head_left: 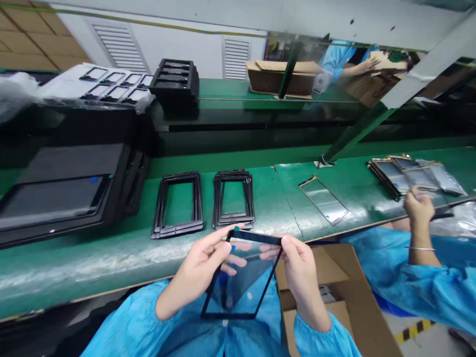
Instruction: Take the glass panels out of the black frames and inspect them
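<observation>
The left hand [199,265] and right hand [300,270] hold the panel [243,282] by its far corners. Frames [179,229] lie beyond the panel.

Bright and cool across the green surface [275,213], flaring white along its front left stretch! Catching pale glints in the black-bordered glass panel [241,287]. Dim, heavily shadowed beneath the green shelf [223,89]. Stretching hard toward the corners, smearing the plastic wrap [15,96] at far left, looking crisper around the middle.
</observation>
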`<state>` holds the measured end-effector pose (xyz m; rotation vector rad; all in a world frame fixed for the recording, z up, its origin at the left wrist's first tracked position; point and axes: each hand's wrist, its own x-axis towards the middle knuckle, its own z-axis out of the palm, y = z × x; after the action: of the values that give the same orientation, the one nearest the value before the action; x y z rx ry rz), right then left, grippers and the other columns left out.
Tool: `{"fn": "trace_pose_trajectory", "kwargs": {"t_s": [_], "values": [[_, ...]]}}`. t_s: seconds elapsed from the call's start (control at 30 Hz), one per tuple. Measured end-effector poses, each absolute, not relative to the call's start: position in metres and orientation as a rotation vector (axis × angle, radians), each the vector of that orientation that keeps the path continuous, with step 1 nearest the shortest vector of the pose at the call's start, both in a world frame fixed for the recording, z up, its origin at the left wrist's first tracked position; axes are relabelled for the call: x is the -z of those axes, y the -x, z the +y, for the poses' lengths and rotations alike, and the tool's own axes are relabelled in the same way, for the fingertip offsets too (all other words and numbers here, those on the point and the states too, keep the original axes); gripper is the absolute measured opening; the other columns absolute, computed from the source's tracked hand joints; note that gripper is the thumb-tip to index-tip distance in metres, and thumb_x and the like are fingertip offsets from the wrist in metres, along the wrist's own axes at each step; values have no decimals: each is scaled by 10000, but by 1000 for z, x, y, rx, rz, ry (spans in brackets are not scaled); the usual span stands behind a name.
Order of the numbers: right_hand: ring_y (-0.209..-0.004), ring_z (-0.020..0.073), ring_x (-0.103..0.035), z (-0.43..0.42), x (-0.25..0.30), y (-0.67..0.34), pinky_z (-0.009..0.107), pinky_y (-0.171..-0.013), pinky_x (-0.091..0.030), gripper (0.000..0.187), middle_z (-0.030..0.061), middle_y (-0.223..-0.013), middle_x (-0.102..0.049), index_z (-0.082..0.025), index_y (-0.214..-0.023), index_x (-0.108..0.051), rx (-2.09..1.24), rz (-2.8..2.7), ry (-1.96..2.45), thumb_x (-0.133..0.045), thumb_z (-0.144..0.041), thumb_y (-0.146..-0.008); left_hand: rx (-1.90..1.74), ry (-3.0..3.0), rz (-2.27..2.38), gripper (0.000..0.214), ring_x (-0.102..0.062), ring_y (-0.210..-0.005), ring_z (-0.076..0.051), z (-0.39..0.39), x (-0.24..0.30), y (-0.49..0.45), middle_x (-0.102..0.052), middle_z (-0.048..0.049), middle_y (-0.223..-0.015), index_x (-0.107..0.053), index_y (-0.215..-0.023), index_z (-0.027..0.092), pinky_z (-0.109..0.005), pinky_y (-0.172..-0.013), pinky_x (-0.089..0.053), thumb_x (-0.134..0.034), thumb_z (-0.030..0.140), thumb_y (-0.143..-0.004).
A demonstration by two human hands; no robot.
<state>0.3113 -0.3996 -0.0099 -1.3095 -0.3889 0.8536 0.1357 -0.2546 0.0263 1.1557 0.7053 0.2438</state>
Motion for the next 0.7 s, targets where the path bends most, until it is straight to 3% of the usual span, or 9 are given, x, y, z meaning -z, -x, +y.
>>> {"fn": "trace_pose_trajectory", "kwargs": {"t_s": [0.27,0.43,0.57,0.7], "values": [[-524,217,-771,-399,-4,-308,296,-542,-634,386,64,-703,-826,-193,-850,-775,-685,-541,1345,-632,-502,-1029,-216,-1218,718,707,-832,-912,-330,-253,-21,-131,-802,-193,-1242,-567,-1575,191,-390,-726,-687,-644,590,-996],[-612,201,-798,-390,-15,-300,266,-627,-627,321,31,-723,-832,-217,-817,-806,-709,-821,1496,-612,-360,-1031,-307,-1903,585,544,-742,-1220,-326,-241,-34,-132,-763,-61,-1378,-689,-1468,345,-398,-1052,-589,-752,360,-928],[-734,186,-809,-387,-16,-299,264,-736,-630,182,17,-867,-856,-251,-934,-856,-678,-902,1499,-677,-264,-964,-73,-1951,458,491,-819,-919,-287,-239,-41,-134,-856,-36,-1017,-698,-1440,345,-347,-841,-644,-700,305,-950],[-1122,249,-779,-408,1,-323,370,-992,-614,310,90,-1249,-811,-249,-1133,-840,-420,-715,1607,-575,-390,-1052,-198,-1494,665,468,-806,-765,-237,-240,-31,-127,-834,-107,-1106,-589,-1457,261,-281,-600,-622,-645,400,-1014]]}}
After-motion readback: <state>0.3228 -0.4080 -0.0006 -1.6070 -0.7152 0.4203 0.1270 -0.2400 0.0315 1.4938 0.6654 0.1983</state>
